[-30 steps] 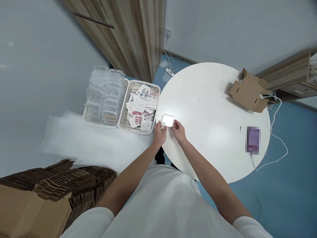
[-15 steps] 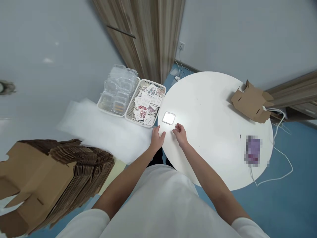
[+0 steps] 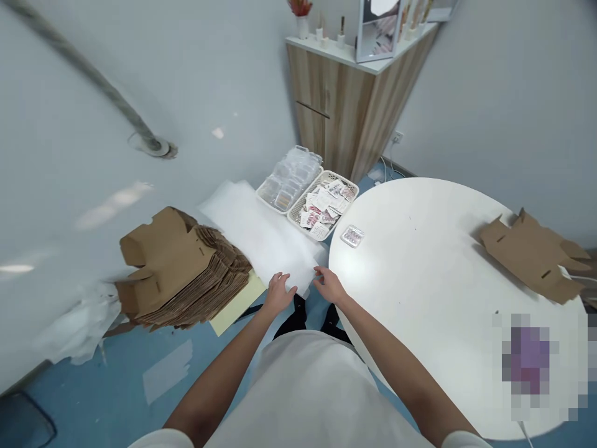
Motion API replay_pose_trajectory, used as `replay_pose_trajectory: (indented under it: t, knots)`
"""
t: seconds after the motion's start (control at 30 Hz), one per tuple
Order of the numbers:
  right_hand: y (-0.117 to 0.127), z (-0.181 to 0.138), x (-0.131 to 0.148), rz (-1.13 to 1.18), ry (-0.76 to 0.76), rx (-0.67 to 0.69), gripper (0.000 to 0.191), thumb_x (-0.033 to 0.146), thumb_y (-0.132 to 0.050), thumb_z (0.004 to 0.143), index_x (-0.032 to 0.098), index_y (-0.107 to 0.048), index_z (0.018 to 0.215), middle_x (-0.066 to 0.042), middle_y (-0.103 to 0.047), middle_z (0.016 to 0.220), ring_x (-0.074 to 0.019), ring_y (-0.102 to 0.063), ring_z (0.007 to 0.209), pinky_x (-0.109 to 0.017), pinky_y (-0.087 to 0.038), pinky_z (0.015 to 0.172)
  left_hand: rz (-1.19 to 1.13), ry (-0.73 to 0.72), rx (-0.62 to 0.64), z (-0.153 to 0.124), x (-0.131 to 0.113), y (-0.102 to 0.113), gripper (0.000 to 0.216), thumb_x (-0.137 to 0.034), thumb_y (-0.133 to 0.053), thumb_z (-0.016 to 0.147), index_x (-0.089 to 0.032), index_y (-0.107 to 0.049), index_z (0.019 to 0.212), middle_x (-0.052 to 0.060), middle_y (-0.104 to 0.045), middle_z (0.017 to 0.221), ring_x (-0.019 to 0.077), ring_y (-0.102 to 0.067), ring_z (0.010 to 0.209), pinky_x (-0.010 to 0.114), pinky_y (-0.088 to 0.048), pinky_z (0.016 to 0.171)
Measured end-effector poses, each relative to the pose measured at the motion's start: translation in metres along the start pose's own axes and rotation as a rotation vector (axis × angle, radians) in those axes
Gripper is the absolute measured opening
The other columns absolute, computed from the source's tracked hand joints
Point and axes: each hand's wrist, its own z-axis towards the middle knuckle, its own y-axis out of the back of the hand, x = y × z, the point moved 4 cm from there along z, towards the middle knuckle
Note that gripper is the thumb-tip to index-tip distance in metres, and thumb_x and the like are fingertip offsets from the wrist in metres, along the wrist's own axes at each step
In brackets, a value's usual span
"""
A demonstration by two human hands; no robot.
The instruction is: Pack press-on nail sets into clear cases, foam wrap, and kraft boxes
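Observation:
My left hand (image 3: 278, 294) is at the near edge of a stack of white foam sheets (image 3: 261, 233), its thumb and fingers apart. Close to the right corner of the same sheets is my right hand (image 3: 330, 286), fingers a little curled and apart, beside the rim of the round white table (image 3: 420, 261). I cannot tell whether either hand touches the foam. A small clear case (image 3: 352, 236) with a pinkish patterned content lies on the table's left side, out of both hands.
Past the foam stand a white basket (image 3: 293, 225) of printed cards (image 3: 326, 205) and another of clear plastic cases (image 3: 293, 174). Folded cardboard boxes (image 3: 186, 274) are stacked at left. An open cardboard box (image 3: 532, 255) lies on the table's right. A wooden cabinet (image 3: 336, 99) stands behind.
The view has swung left. Both hands have left the small case on the table and moved left to the near edge of the foam sheets.

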Motion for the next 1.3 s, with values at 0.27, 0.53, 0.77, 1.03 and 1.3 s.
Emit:
replay_pose_trajectory:
  t: [0.27, 0.53, 0.77, 1.03, 1.3]
  knots:
    - [-0.049, 0.071, 0.057, -0.487, 0.222, 0.019, 0.049, 0.018, -0.054, 0.068, 0.018, -0.046, 0.116, -0.012, -0.033, 0.131, -0.0282, -0.028, 0.122, -0.039, -0.027, 0.096, -0.224, -0.045, -0.019, 0.028, 0.028, 0.044, 0.049, -0.034, -0.064, 0.06, -0.017, -0.053, 0.105, 0.013, -0.038, 0.131, 0.0279, -0.028, 0.124, 0.036, -0.018, 0.102]
    - [-0.074, 0.125, 0.071, -0.838, -0.03, -0.071, 0.037, 0.017, -0.049, 0.073, 0.022, -0.05, 0.109, -0.009, -0.039, 0.123, -0.0247, -0.039, 0.112, -0.037, -0.03, 0.089, -0.235, 0.003, 0.144, 0.06, 0.06, 0.044, 0.065, -0.039, -0.056, 0.068, -0.015, -0.037, 0.125, 0.012, -0.033, 0.135, 0.0236, -0.023, 0.127, 0.033, -0.018, 0.103]
    - [-0.075, 0.13, 0.069, -0.836, -0.131, -0.173, 0.048, 0.023, -0.057, 0.067, 0.025, -0.042, 0.113, -0.009, -0.042, 0.117, -0.026, -0.042, 0.105, -0.037, -0.032, 0.081, -0.2, -0.02, 0.234, 0.063, 0.073, 0.034, 0.064, -0.039, -0.054, 0.068, -0.012, -0.038, 0.124, 0.012, -0.028, 0.138, 0.0232, -0.019, 0.129, 0.032, -0.015, 0.104]
    - [-0.071, 0.129, 0.094, -0.662, 0.04, -0.234, 0.025, 0.016, -0.042, 0.075, 0.02, -0.046, 0.1, -0.003, -0.056, 0.082, -0.0149, -0.052, 0.073, -0.026, -0.036, 0.063, -0.183, -0.022, 0.204, 0.069, 0.066, 0.041, 0.061, -0.042, -0.054, 0.068, -0.013, -0.041, 0.12, 0.013, -0.03, 0.136, 0.0232, -0.021, 0.128, 0.032, -0.018, 0.103]
    - [-0.07, 0.111, 0.137, -0.681, 0.201, -0.3, 0.018, 0.021, -0.033, 0.082, 0.022, -0.05, 0.087, -0.003, -0.058, 0.079, -0.0148, -0.052, 0.066, -0.024, -0.034, 0.058, -0.208, -0.024, 0.179, 0.067, 0.05, 0.045, 0.067, -0.048, -0.05, 0.07, -0.017, -0.03, 0.127, 0.011, -0.013, 0.142, 0.0233, -0.006, 0.131, 0.035, -0.012, 0.104]
